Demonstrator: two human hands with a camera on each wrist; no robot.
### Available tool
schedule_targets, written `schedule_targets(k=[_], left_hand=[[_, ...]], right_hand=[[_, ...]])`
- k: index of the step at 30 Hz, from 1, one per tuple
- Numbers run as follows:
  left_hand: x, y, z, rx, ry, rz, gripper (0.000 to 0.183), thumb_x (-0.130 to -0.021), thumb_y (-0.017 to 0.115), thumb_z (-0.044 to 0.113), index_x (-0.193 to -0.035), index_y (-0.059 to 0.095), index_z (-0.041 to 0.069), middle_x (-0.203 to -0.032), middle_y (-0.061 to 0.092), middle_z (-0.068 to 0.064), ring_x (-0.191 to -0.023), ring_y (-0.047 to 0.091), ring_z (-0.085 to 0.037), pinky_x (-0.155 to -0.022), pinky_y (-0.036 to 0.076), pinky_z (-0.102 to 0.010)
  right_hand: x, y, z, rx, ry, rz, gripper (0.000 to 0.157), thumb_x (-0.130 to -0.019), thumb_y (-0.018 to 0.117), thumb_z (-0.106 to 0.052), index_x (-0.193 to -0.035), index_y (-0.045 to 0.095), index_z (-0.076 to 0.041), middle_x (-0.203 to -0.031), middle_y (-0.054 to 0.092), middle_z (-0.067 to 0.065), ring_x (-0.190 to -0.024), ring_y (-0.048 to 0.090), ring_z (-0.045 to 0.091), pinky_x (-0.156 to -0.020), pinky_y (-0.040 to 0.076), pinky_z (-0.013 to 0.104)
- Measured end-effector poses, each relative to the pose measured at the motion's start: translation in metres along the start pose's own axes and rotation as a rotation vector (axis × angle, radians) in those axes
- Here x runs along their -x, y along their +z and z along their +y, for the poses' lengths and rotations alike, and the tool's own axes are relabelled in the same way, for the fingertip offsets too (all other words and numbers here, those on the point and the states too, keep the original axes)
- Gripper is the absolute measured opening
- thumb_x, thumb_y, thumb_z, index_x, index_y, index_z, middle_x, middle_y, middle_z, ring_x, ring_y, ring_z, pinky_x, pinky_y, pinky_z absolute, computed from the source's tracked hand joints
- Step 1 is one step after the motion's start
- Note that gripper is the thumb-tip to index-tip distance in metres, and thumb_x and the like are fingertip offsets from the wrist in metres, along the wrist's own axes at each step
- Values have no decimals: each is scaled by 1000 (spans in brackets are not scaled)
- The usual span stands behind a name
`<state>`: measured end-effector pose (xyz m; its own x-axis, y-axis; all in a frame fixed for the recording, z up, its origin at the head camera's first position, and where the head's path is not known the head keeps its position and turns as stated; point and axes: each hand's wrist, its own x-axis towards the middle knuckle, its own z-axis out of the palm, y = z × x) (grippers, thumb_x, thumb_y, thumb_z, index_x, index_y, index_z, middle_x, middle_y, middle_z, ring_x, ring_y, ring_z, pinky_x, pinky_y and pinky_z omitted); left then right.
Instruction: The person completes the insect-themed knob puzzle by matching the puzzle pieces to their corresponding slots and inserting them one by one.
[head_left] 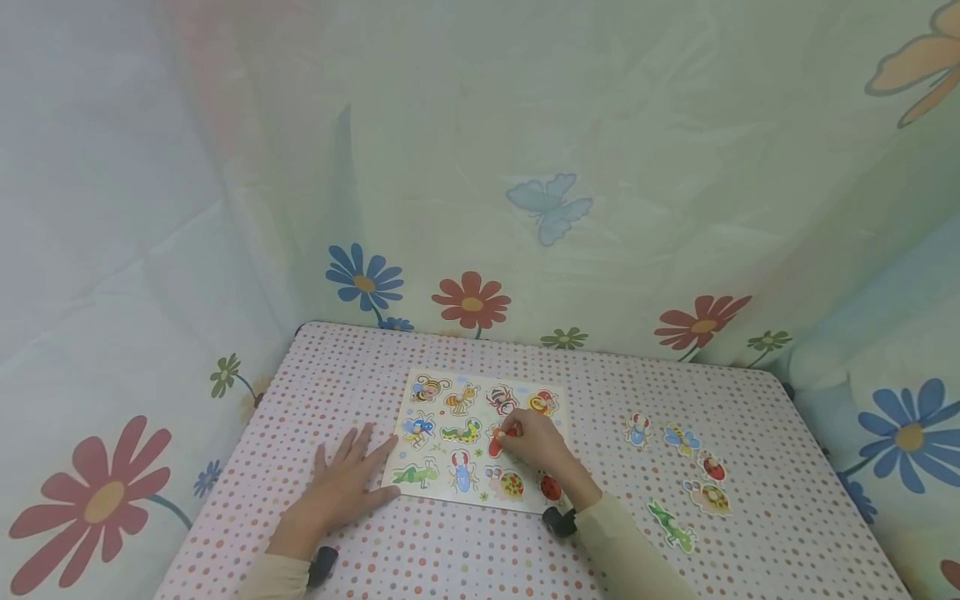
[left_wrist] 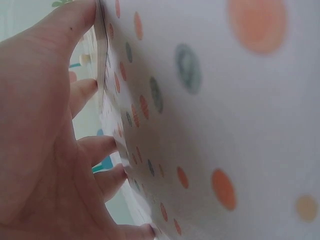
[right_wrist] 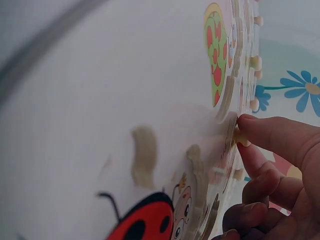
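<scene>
A wooden insect puzzle board (head_left: pixel 442 452) lies on the dotted tablecloth, with insect pictures and knobbed pieces across it. My right hand (head_left: pixel 536 446) pinches the small wooden knob (right_wrist: pixel 242 136) of a red insect piece (head_left: pixel 495 443) between thumb and index finger, over the middle row's right part. Whether that piece sits fully in its recess cannot be told. The other right fingers are curled under. My left hand (head_left: pixel 341 487) lies spread beside the board's left edge; in the left wrist view its thumb touches the board edge (left_wrist: pixel 101 55). A ladybug picture (right_wrist: pixel 145 220) shows near the right hand.
Right of the board lie loose pieces: a stag beetle (head_left: pixel 637 431), a blue-winged insect (head_left: pixel 682 439), a ladybug (head_left: pixel 712 467), a snail (head_left: pixel 708 497) and a grasshopper (head_left: pixel 672 527). Flower-printed curtains (head_left: pixel 450 167) stand behind and beside the table (head_left: pixel 360 367).
</scene>
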<state>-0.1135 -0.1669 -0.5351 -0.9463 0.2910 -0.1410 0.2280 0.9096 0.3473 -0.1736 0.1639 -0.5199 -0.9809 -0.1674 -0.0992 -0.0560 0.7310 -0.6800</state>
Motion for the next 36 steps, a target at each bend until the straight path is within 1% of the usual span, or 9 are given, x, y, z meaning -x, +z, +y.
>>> schedule_targets(k=[7, 11, 14, 17, 22, 25, 31, 36], left_hand=[[-2, 1, -1, 1, -6, -8, 80, -90, 62, 62, -157, 33, 31, -166, 12, -13, -150, 7, -40, -110, -2, -75], [-2, 1, -1, 1, -5, -8, 80, -90, 61, 63, -157, 34, 30, -166, 13, -14, -150, 8, -40, -110, -2, -75], [-2, 1, -1, 5, -6, -7, 80, -90, 62, 63, -157, 35, 30, -166, 13, -14, -150, 8, -41, -110, -2, -75], [-2, 1, -1, 8, -6, -5, 80, -90, 63, 62, -157, 35, 30, -166, 13, -14, -150, 9, -41, -110, -2, -75], [-2, 0, 0, 8, -5, -7, 80, -90, 63, 62, -157, 35, 30, -166, 13, -14, -150, 9, -41, -110, -2, -75], [-1, -1, 0, 10, -5, -6, 80, -90, 63, 61, -157, 35, 30, -165, 13, -15, -150, 9, -41, -110, -2, -76], [0, -1, 0, 7, -5, -2, 80, -90, 63, 61, -157, 35, 30, -165, 14, -15, -150, 10, -41, -110, -1, -76], [0, -1, 0, 8, -3, 1, 80, -90, 63, 61, -157, 36, 29, -165, 14, -14, -150, 10, -42, -109, -1, -76]], right_hand=[[0, 0, 2, 0, -15, 1, 7, -88, 77, -14, -90, 70, -11, -67, 52, 1, -57, 45, 14, -47, 38, 27], [1, -5, 0, -8, -6, -1, 8, -89, 76, -16, -92, 71, -12, -66, 51, 1, -54, 44, 13, -45, 37, 26], [3, -12, -3, -9, -11, 19, 9, -88, 77, -17, -93, 72, -11, -66, 49, 1, -53, 42, 13, -45, 35, 26], [5, -21, -6, -1, -35, 48, 11, -88, 76, -16, -95, 72, -9, -68, 49, 2, -53, 40, 13, -46, 34, 26], [7, -36, -9, 35, -63, 96, 11, -89, 76, -15, -97, 72, -9, -73, 51, 0, -59, 43, 14, -49, 38, 27], [8, -44, -9, 40, -65, 117, 11, -89, 76, -16, -97, 72, -9, -75, 53, 0, -62, 45, 15, -53, 40, 29], [10, -55, -3, 29, -60, 145, 14, -90, 75, -16, -100, 71, -7, -80, 57, 2, -65, 48, 16, -54, 42, 30], [13, -62, 8, 21, -59, 183, 25, -90, 76, -16, -112, 69, -5, -80, 58, 2, -61, 48, 14, -50, 41, 27]])
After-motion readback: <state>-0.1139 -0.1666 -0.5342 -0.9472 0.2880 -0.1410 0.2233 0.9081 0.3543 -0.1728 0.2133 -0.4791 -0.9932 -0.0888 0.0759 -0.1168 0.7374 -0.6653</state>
